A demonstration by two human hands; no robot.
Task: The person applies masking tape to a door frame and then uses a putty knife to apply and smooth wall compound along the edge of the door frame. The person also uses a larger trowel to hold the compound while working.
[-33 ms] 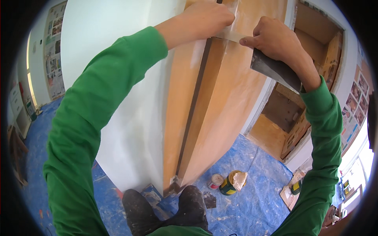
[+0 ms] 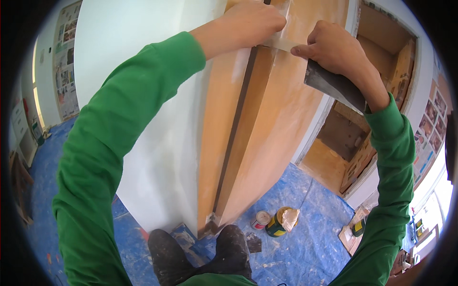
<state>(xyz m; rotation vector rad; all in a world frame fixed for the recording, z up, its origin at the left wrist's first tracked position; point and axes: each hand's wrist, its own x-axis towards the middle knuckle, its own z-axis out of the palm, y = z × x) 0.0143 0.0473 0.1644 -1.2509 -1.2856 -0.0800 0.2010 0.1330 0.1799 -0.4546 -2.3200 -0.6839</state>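
Observation:
Both my hands are raised to the upper part of a wooden corner post (image 2: 257, 90) with a dark groove. My left hand (image 2: 250, 24) is closed in a fist against the wood; what its fingers hold is hidden. My right hand (image 2: 336, 47) is closed, with a dark grey flat blade (image 2: 331, 83) sticking out under the palm, like that of a wide putty knife. A pale flat strip (image 2: 281, 44) spans the gap from below my left hand to my right thumb, which touches it. Whitish smears mark the wood.
A white panel (image 2: 143, 176) adjoins the post on the left. Blue sheeting (image 2: 315, 229) covers the floor. Near my feet stand a small can (image 2: 261, 219) and a larger dark green tin (image 2: 275, 226) with a crumpled cover (image 2: 289, 219). An open cupboard frame (image 2: 350, 138) is on the right.
My left hand has shifted very slightly to the right. Otherwise nothing visibly differs.

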